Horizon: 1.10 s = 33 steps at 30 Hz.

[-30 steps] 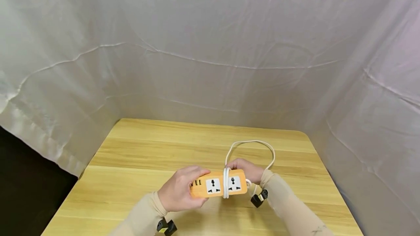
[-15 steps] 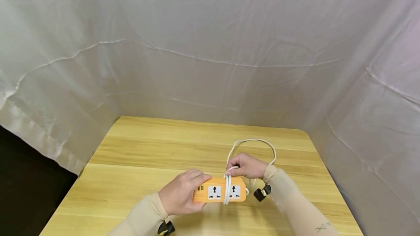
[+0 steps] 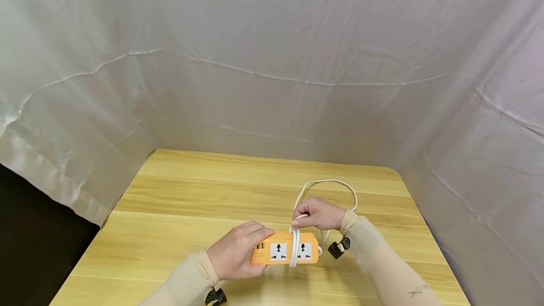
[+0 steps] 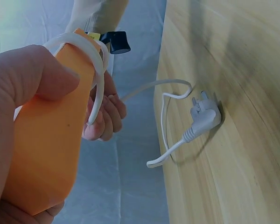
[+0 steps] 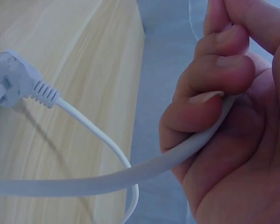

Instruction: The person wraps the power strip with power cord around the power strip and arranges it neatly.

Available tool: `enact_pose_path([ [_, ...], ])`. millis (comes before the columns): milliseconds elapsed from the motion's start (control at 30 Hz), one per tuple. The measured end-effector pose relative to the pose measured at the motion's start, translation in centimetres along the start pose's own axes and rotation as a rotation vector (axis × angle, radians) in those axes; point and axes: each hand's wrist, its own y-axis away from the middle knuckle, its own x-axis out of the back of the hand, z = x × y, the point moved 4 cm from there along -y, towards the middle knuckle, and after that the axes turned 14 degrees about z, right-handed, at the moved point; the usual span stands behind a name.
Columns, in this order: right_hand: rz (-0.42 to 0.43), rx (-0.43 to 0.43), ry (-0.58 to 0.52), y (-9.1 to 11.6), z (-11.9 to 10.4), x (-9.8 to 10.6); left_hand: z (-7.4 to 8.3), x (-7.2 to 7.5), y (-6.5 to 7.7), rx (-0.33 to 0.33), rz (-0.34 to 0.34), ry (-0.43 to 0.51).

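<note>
An orange power strip [image 3: 285,248] with white sockets is held up over the table, its left end gripped by my left hand [image 3: 239,251]. A white cord [image 3: 295,248] loops a few turns around the strip's right half. Just behind those turns, my right hand [image 3: 319,215] holds the cord, its fingers curled round it in the right wrist view [image 5: 196,142]. From there the cord arcs over the table toward the back. Its white plug [image 4: 206,116] lies on the wood in the left wrist view, hidden in the head view.
The wooden table [image 3: 204,192] spreads beneath both hands. Grey curtains [image 3: 272,74] hang along its back and sides. Each wrist carries a small black camera, such as the right wrist camera [image 3: 339,248].
My right hand has moved from beside the strip's right end to above its back edge, drawing the cord with it. The strip has sunk slightly toward me. The last half second shows little movement.
</note>
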Motion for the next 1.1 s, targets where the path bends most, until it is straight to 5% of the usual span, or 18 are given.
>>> enact_pose_path([
  [1100,0.031,0.061,0.075,-0.1,-1.8,1.1,-0.7,-0.7,0.4,0.053,-0.052,-0.028],
])
